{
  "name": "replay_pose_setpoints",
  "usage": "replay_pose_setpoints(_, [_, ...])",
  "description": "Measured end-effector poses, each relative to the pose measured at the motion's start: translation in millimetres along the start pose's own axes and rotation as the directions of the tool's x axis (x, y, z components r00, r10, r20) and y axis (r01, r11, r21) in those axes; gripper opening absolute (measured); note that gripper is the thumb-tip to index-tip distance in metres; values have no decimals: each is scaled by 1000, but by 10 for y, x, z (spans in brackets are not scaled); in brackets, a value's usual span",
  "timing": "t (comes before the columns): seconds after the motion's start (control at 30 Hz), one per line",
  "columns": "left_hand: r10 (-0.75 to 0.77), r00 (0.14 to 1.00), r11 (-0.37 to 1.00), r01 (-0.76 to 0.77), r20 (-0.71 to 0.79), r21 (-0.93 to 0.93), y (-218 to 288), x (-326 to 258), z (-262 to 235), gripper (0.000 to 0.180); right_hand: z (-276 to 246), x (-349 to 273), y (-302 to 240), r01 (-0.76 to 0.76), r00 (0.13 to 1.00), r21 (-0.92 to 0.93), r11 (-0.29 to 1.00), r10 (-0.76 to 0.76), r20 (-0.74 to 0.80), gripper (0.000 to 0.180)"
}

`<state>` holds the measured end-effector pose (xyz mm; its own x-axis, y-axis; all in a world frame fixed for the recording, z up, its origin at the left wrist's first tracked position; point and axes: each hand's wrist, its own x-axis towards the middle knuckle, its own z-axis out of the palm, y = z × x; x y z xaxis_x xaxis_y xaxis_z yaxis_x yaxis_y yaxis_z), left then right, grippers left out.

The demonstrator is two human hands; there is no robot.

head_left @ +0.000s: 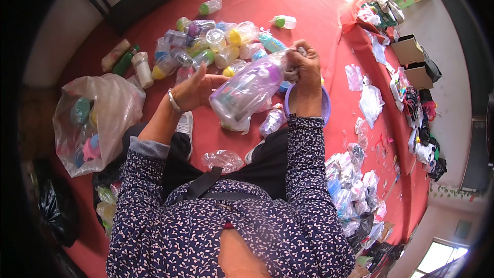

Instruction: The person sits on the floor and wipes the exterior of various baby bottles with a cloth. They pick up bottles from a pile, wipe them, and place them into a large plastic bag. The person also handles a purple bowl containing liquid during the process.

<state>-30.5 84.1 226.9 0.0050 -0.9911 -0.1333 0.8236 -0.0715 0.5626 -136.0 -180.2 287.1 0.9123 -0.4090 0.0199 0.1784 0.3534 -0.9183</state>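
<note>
My right hand is closed round the gathered neck of a clear plastic bag. Inside that bag is a large clear baby bottle with a purple collar, tilted in the air above my lap. My left hand holds nothing; its fingers are apart, close to the bottle's left side. Beyond both hands lies a pile of baby bottles with yellow, green, blue and purple caps. A purple basin sits partly hidden behind my right forearm.
On the left stands a translucent sack with bottles in it. A white bottle lies near it. Crumpled clear plastic is between my legs. To the right, a heap of plastic-wrapped items and loose bags lie on red sheeting.
</note>
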Motion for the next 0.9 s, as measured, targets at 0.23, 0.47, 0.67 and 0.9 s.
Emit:
replay_pose_setpoints(0.23, [145,979,938,-89,146,-334,-242,244,370,81,103,14,113,224,932,189,956,-267,245,20])
replay_pose_setpoints(0.47, [199,978,975,-204,65,83,-255,138,37,83,-3,62,55,176,983,28,984,-178,50,12])
replay_pose_setpoints(0.67, [334,904,899,-222,-265,378,-176,185,340,81,-552,239,154,-92,904,605,791,321,-281,35])
replay_pose_setpoints(0.9, [414,853,880,-286,-319,379,-205,256,338,82,620,-85,403,366,878,-392,844,-452,-155,20])
